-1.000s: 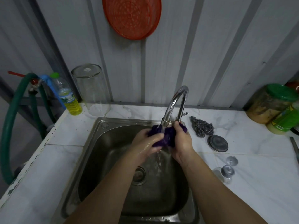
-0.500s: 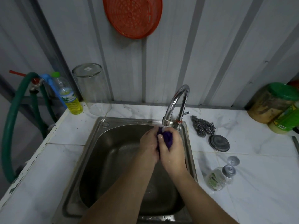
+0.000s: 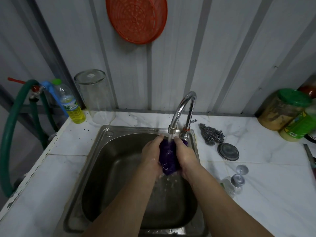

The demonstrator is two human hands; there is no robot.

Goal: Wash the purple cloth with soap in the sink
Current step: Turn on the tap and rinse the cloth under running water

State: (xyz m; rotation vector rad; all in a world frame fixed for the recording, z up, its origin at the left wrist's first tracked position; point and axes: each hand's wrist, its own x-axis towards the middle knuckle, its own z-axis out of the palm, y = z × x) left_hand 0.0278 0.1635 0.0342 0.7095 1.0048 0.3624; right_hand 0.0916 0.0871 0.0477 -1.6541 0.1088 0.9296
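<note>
purple cloth (image 3: 168,157) bunched between left hand (image 3: 151,155) and right hand (image 3: 185,155), both clamped on it, frame centre; held right under tap (image 3: 183,110) so stream hits cloth, runoff drops into sink (image 3: 104,142); likely rinsing; no suds visible

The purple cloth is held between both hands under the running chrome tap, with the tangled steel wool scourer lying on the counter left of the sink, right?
Not quite. The head view shows the tangled steel wool scourer on the white counter to the right of the steel sink, not the left. The rest holds: both hands, left and right, hold the purple cloth under the running chrome tap.
</note>
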